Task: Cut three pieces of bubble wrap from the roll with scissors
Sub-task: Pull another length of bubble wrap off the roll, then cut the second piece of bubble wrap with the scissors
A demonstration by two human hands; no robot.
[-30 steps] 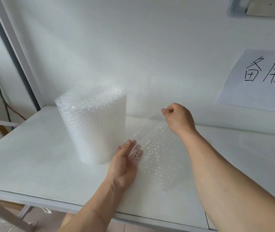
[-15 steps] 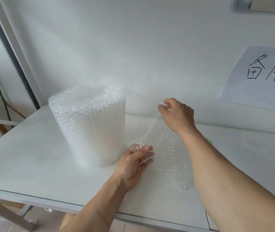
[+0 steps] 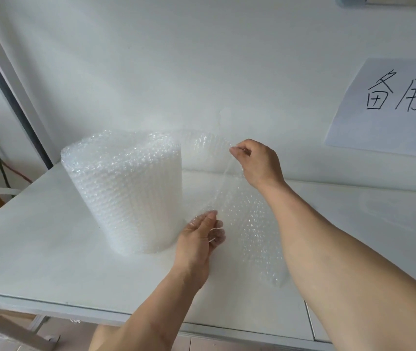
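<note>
Two hands are sharing the loose sheet (image 3: 247, 224) of bubble wrap, and the split looks deliberate: the right hand (image 3: 257, 163) is pinching the sheet's top corner between thumb and fingers and holding it up near the wall, while the left hand (image 3: 196, 239) is gripping the lower edge just beside the foot of the roll (image 3: 125, 193), fingers curled onto the film. Holding it high and low like this is probably keeping the sheet taut and upright, so a length can be measured off and later cut. The roll is standing on end on the white bench (image 3: 37, 249), left of centre, with the free sheet curving out from behind it toward the right. No scissors are showing anywhere, so no cut seems to have begun. The clear film is hard to trace against the white wall and bench; its far edge and its bottom end, by the right forearm, are blurring into the background. A paper sign (image 3: 391, 107) on the wall is being cut off at the right edge.
</note>
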